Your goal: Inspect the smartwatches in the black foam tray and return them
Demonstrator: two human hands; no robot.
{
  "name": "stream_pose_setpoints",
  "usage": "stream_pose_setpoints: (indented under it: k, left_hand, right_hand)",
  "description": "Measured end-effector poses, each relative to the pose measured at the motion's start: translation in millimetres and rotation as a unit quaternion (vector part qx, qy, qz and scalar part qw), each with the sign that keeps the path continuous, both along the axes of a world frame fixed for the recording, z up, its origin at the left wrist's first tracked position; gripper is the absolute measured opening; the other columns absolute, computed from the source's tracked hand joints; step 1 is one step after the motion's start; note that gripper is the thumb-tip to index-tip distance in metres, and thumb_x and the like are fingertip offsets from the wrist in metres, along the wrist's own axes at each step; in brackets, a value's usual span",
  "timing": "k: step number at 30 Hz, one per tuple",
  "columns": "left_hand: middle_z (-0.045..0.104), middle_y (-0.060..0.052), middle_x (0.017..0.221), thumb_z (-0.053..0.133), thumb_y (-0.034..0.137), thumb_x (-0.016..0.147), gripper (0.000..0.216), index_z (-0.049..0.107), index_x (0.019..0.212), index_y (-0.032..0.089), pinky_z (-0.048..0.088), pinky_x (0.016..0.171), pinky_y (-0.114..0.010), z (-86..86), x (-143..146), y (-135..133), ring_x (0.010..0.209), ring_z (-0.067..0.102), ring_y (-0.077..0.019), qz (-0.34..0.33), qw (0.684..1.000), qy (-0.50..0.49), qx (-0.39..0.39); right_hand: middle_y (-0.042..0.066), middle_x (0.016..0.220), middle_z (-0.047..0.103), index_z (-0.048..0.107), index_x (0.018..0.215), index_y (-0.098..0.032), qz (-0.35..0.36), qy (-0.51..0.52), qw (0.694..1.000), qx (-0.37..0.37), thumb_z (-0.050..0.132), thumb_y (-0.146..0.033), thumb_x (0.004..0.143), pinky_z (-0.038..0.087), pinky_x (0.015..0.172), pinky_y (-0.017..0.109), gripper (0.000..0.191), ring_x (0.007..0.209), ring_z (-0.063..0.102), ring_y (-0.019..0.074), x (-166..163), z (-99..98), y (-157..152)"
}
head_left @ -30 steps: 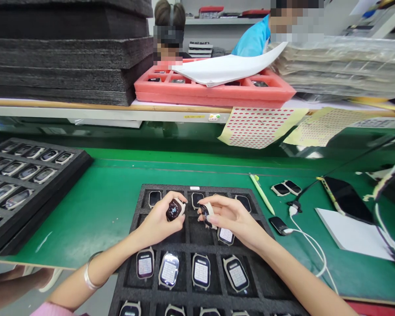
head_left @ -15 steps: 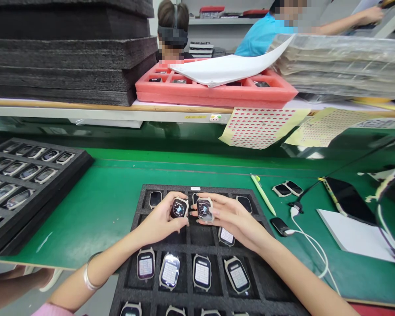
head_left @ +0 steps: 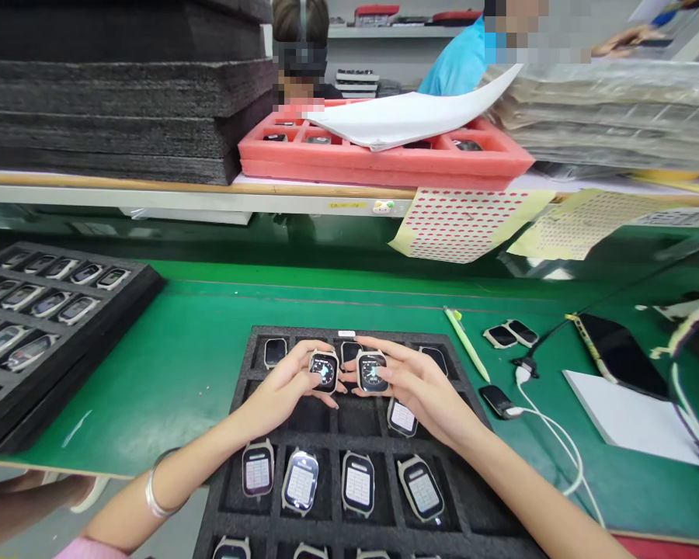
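Note:
Two strapless smartwatches are held side by side above a black foam tray [head_left: 338,436]. My left hand [head_left: 285,384] grips one smartwatch [head_left: 326,369], its thumb resting on the lit screen, which shows a watch face. In my right hand [head_left: 425,380] is the other smartwatch [head_left: 372,360], with a similar lit face and my thumb across its right side. Below the hands, several watches lie in the tray's compartments, among them a watch with a lit white list [head_left: 358,483]. Farther back, a dark-screened watch [head_left: 276,353] sits in the top row.
Another foam tray [head_left: 145,291] of watches is at left. To the right lie a green pen [head_left: 466,343], two watches [head_left: 511,334], a small black device [head_left: 498,401] on a white cable, and a phone [head_left: 617,353]. A shelf behind carries a red foam tray [head_left: 378,167]. Two people are beyond it.
The left watch has turned to face me more squarely, and my left thumb has moved onto its screen. The right watch has shifted slightly rightward and straightened.

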State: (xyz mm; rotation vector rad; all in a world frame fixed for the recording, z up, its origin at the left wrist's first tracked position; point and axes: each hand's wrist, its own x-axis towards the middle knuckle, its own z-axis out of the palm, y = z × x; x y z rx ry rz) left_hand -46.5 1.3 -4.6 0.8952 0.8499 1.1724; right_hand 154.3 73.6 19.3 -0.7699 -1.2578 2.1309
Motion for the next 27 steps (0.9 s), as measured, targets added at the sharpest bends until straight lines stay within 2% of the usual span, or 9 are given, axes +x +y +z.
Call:
stream_pose_setpoints:
  k: [9,15,18,22,27]
  left_hand:
    - [0.055,-0.004,0.092,0.045,0.013,0.083,0.030,0.047,0.112,0.019,0.054,0.072,-0.033,2.4,0.4,1.7,0.086,0.061,-0.0186,-0.007,0.999,0.033,0.013]
    - [0.054,0.002,0.078,0.059,0.018,0.080,0.037,0.044,0.113,0.019,0.043,0.051,-0.020,1.6,-0.4,2.8,0.063,0.056,-0.0112,0.021,0.986,0.164,0.035]
    - [0.050,0.004,0.071,0.057,0.018,0.081,0.031,0.046,0.110,0.018,0.041,0.051,-0.021,1.6,-2.7,2.7,0.056,0.050,-0.0094,0.031,0.975,0.216,0.040]
    - [0.048,0.005,0.073,0.053,0.010,0.079,0.028,0.049,0.106,0.018,0.042,0.060,-0.023,2.6,-4.9,1.6,0.058,0.047,-0.0091,0.018,0.966,0.249,0.067]
    - [0.047,0.004,0.077,0.053,0.014,0.080,0.030,0.047,0.110,0.018,0.040,0.057,-0.023,1.2,-4.2,1.1,0.059,0.046,-0.0097,0.023,0.963,0.257,0.071]
  right_hand:
    - [0.009,0.109,0.069,0.054,0.127,-0.023,0.005,-0.001,1.000,0.019,0.065,-0.022,0.083,0.052,0.088,0.044,0.045,0.104,0.064,0.0262,0.2,-0.7,-2.8]
    - [0.008,0.122,0.063,0.051,0.130,-0.026,0.029,0.010,0.999,0.007,0.065,-0.028,0.085,0.044,0.099,0.047,0.048,0.114,0.057,0.0255,-1.6,2.6,-7.1]
    - [0.009,0.118,0.064,0.054,0.128,-0.025,0.048,0.006,0.999,0.017,0.066,-0.028,0.084,0.046,0.096,0.046,0.046,0.109,0.060,0.0247,-0.6,0.5,-4.9]
    - [0.010,0.104,0.070,0.065,0.112,-0.018,0.068,-0.022,0.996,0.061,0.072,-0.021,0.078,0.051,0.086,0.035,0.035,0.097,0.066,0.0222,2.5,-1.6,-0.4]
    - [0.009,0.098,0.070,0.066,0.107,-0.019,0.068,-0.014,0.996,0.055,0.075,-0.017,0.074,0.052,0.074,0.026,0.035,0.097,0.065,0.0216,4.3,-0.3,0.6]
